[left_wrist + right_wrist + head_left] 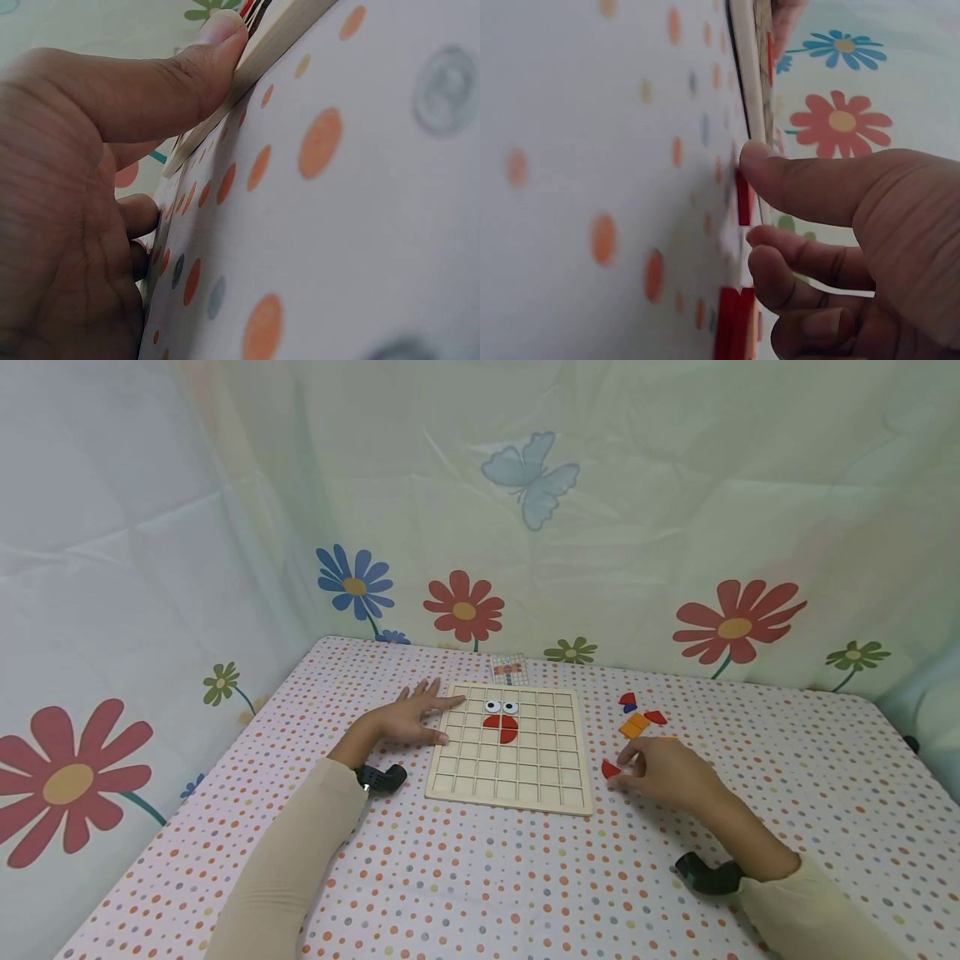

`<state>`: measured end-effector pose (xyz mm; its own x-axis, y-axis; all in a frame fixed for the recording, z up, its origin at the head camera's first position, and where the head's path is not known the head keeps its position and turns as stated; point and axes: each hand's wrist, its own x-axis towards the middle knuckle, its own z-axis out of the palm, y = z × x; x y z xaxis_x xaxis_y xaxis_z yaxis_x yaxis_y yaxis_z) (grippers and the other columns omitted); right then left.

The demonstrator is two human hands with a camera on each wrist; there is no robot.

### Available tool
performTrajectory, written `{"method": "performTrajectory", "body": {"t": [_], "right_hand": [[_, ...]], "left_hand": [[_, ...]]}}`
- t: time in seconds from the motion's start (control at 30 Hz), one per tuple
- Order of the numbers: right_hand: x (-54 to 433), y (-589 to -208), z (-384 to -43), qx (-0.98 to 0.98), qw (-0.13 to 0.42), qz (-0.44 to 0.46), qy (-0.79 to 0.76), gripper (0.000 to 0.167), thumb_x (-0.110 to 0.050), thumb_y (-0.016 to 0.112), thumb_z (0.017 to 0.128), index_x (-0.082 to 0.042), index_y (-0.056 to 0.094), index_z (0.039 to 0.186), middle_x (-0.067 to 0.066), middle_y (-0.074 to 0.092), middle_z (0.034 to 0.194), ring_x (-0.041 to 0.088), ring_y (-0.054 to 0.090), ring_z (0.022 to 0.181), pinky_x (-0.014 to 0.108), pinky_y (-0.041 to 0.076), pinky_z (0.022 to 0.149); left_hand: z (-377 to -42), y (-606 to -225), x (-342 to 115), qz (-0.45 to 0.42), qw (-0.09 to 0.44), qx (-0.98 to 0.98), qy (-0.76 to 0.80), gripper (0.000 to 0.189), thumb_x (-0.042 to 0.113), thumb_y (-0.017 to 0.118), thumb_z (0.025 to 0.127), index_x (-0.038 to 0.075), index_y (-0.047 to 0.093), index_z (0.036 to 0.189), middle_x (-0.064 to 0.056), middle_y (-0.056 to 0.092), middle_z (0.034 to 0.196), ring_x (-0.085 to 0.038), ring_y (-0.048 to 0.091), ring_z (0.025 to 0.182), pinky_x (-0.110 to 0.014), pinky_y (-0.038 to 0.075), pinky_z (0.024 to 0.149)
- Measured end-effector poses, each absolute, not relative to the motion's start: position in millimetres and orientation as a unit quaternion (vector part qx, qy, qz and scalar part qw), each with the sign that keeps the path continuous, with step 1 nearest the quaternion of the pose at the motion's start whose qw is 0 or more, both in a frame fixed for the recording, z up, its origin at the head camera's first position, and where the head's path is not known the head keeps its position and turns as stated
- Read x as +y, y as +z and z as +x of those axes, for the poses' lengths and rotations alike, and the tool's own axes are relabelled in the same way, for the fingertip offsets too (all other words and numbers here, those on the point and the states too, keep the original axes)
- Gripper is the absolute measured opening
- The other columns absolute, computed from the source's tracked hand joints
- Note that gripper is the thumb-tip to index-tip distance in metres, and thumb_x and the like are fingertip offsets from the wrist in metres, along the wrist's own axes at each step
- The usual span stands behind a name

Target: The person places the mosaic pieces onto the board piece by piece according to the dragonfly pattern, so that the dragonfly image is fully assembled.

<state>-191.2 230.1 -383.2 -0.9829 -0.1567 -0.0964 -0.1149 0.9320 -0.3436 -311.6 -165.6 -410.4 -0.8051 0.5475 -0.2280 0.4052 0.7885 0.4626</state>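
Observation:
A square wooden grid board lies on the table with two eye pieces and several red quarter-circle pieces set in its upper cells. My left hand rests at the board's left edge with fingers spread. Its thumb presses the board's rim. Right of the board, my right hand has bent fingers and pinches a red quarter-circle piece between thumb and index finger, low over the tabletop. In the right wrist view this red piece shows edge-on beside the thumb.
Beyond the right hand lie loose pieces: orange squares, a red piece, another red one and a blue one. A small pattern card lies behind the board. A floral curtain hangs behind the dotted tabletop.

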Motion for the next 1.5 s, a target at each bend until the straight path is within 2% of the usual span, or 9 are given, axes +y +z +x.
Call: {"method": "performTrajectory", "body": {"t": [0.13, 0.53, 0.87, 1.2, 1.5], "right_hand": [[225.5, -384.1, -190.2, 0.983, 0.069, -0.055, -0.164, 0.04, -0.032, 0.08, 0.08, -0.003, 0.068, 0.104, 0.003, 0.058, 0.071, 0.016, 0.049, 0.06, 0.027, 0.04, 0.05], [223.9, -387.6, -190.7, 0.983, 0.051, -0.069, -0.163, 0.03, -0.025, 0.078, 0.082, -0.001, 0.07, 0.097, 0.001, 0.058, 0.069, 0.015, 0.047, 0.058, 0.027, 0.038, 0.05], [222.8, -389.1, -190.6, 0.981, 0.037, -0.076, -0.175, 0.03, -0.023, 0.077, 0.083, 0.0, 0.072, 0.099, 0.001, 0.054, 0.065, 0.015, 0.045, 0.056, 0.026, 0.033, 0.049], [219.9, -384.1, -190.3, 0.981, 0.023, -0.074, -0.177, 0.03, -0.025, 0.079, 0.082, -0.001, 0.074, 0.099, 0.001, 0.056, 0.065, 0.015, 0.047, 0.058, 0.026, 0.037, 0.049], [204.2, -377.7, -180.8, 0.974, 0.008, -0.119, -0.19, 0.027, -0.026, 0.078, 0.082, -0.005, 0.075, 0.098, -0.002, 0.052, 0.065, 0.012, 0.039, 0.051, 0.023, 0.027, 0.045]], "left_hand": [[-310.9, -409.5, -165.6, 0.257, 0.177, 0.93, 0.195, 0.08, 0.051, 0.065, 0.087, 0.032, 0.029, 0.156, -0.016, -0.006, 0.166, -0.035, -0.014, 0.153, -0.059, -0.01, 0.121], [-310.6, -409.8, -167.2, 0.256, 0.175, 0.931, 0.194, 0.081, 0.053, 0.065, 0.087, 0.033, 0.028, 0.156, -0.015, -0.007, 0.166, -0.035, -0.014, 0.153, -0.059, -0.01, 0.121], [-309.2, -410.7, -168.3, 0.257, 0.176, 0.929, 0.201, 0.08, 0.052, 0.065, 0.087, 0.033, 0.028, 0.155, -0.014, -0.008, 0.166, -0.034, -0.015, 0.153, -0.058, -0.01, 0.121], [-311.3, -411.3, -167.5, 0.257, 0.176, 0.93, 0.197, 0.08, 0.052, 0.066, 0.087, 0.033, 0.029, 0.155, -0.015, -0.007, 0.166, -0.034, -0.014, 0.153, -0.059, -0.01, 0.121], [-312.1, -409.8, -164.6, 0.255, 0.181, 0.93, 0.193, 0.08, 0.052, 0.066, 0.087, 0.035, 0.028, 0.155, -0.013, -0.006, 0.166, -0.033, -0.014, 0.153, -0.057, -0.011, 0.121]]}}
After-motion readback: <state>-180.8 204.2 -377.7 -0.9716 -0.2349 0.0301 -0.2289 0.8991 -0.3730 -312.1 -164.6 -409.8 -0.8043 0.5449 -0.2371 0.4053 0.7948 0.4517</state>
